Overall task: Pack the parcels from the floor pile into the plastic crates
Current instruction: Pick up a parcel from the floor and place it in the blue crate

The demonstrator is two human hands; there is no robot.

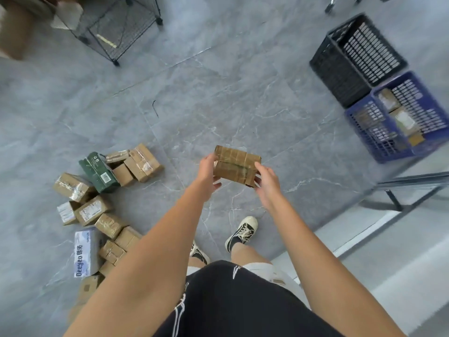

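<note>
Two hands meet on one parcel (237, 165) at the centre of the head view: I see my left hand (206, 175) curled round its left end with the thumb on top, and my right hand (267, 183) gripping its right end, fingers wrapped under the lower corner. That brown taped box is held in the air above the grey marbled floor (218, 93), slightly tilted, well apart from everything else. In the lower left of the frame lies the floor pile (102, 210), a loose scatter of cardboard boxes with a dark green box (98, 172) near its top and a white printed box (85, 252) lower down. At the upper right stand the crates, touching each other: a black crate (340, 71), and just below it a blue crate (379, 132) with a few parcels inside. A black wire rack (116, 27) sits at the upper left. My two sneakers (241, 232) show below the hands.
</note>
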